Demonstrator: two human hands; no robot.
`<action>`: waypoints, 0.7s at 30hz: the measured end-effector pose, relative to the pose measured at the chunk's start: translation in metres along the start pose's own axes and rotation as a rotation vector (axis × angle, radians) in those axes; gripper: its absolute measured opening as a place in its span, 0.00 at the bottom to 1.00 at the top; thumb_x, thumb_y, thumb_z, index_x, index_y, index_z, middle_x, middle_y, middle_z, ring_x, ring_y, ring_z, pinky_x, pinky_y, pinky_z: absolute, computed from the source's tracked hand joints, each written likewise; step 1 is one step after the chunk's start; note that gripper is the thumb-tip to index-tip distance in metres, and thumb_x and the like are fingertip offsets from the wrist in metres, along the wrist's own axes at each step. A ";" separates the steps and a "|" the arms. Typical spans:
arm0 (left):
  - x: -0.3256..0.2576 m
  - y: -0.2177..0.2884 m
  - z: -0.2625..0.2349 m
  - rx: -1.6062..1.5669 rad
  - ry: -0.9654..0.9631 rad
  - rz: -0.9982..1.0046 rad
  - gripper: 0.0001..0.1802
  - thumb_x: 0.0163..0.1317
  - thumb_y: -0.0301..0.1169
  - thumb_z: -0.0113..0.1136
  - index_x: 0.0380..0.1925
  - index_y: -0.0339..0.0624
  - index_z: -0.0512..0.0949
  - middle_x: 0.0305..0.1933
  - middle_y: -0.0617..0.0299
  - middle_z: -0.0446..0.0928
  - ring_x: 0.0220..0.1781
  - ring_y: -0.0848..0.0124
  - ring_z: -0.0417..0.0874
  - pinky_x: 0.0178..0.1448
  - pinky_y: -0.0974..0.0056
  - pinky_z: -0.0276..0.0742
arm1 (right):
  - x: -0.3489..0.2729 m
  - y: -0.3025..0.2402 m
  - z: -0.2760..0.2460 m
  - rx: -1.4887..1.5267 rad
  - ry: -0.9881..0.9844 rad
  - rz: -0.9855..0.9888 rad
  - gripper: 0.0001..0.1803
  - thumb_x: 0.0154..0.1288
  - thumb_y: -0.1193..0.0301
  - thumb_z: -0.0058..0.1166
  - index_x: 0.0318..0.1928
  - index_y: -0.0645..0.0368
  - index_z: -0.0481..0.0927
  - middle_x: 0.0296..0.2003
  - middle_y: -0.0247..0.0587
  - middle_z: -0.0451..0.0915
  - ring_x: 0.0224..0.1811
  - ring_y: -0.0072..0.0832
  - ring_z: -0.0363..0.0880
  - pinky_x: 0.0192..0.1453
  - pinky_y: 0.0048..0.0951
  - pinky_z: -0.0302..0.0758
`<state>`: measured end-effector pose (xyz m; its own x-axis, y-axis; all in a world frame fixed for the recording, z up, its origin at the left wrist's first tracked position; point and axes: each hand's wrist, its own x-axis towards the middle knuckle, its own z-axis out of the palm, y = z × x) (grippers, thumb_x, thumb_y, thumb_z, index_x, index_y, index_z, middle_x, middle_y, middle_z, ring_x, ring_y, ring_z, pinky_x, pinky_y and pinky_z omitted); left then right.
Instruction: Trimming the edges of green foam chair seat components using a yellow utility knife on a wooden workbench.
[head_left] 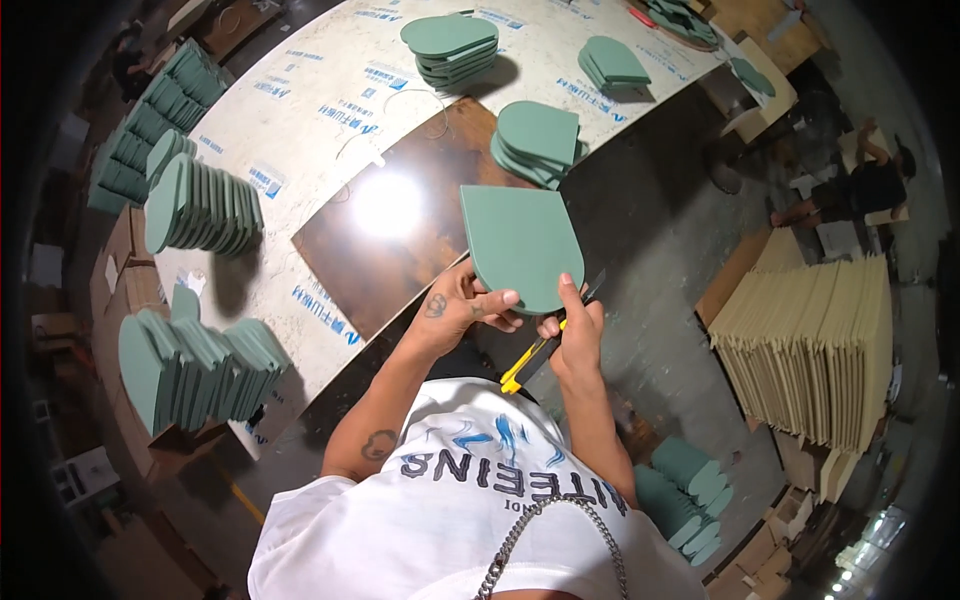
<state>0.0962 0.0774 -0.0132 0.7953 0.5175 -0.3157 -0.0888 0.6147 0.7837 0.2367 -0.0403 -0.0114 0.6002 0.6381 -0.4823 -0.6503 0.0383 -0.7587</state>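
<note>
Just off the near right edge of the brown board (345, 255), the left hand (472, 306) grips the rounded end of a green panel (525, 240), thumb on top. The right hand (575, 325) is closed on the panel's curved rim, with a yellow cutter (521, 368) tucked in its fingers. The panel is held up in the air, its straight edge pointing away from the body. It looks light, thin and stiff, with a smooth, perhaps slightly slippery face; its two square corners would likely dent first. Opposite edges seem the best hold, though the cutter crowds the right-hand grip.

The brown board lies on the desk (330, 60) under strong glare. Left of it and toward the body, a row of green pieces (195, 365) leans on edge; further up its left side stands another row (205, 208). At its far right corner, a stack of panels (535, 135) sits close behind the held one, crowding that side. Beyond the board's far corner rises a taller stack (450, 45), with a smaller pile (612, 65) to its right.
</note>
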 end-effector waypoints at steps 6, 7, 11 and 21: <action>0.089 0.027 -0.047 -0.084 -0.070 -0.083 0.23 0.67 0.35 0.70 0.54 0.29 0.79 0.42 0.51 0.86 0.36 0.61 0.91 0.43 0.59 0.91 | 0.081 -0.032 0.011 -0.129 -0.015 0.062 0.11 0.78 0.63 0.57 0.42 0.57 0.75 0.30 0.31 0.76 0.18 0.17 0.64 0.21 0.22 0.63; 0.103 0.034 -0.051 -0.064 -0.080 -0.081 0.21 0.69 0.37 0.68 0.52 0.30 0.80 0.40 0.54 0.87 0.34 0.64 0.90 0.42 0.62 0.89 | 0.094 -0.039 0.010 -0.168 -0.048 0.084 0.11 0.79 0.62 0.56 0.45 0.56 0.75 0.30 0.30 0.76 0.18 0.15 0.63 0.21 0.21 0.61; 0.160 0.050 -0.071 -0.070 -0.062 -0.121 0.21 0.70 0.39 0.67 0.53 0.31 0.80 0.42 0.53 0.86 0.37 0.66 0.89 0.43 0.63 0.88 | 0.146 -0.063 0.000 -0.225 -0.193 0.104 0.10 0.79 0.62 0.54 0.47 0.55 0.75 0.27 0.29 0.74 0.16 0.14 0.63 0.21 0.20 0.60; 0.239 0.052 -0.097 -0.006 0.285 -0.015 0.18 0.78 0.43 0.56 0.41 0.37 0.80 0.31 0.59 0.85 0.30 0.71 0.85 0.36 0.68 0.80 | 0.218 -0.109 -0.048 -0.295 -0.353 0.195 0.16 0.79 0.63 0.53 0.57 0.60 0.76 0.29 0.27 0.74 0.17 0.11 0.62 0.20 0.15 0.60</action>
<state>0.2238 0.2910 -0.0994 0.5959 0.6542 -0.4658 -0.0825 0.6268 0.7748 0.4606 0.0576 -0.0542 0.2532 0.8349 -0.4886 -0.5450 -0.2942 -0.7851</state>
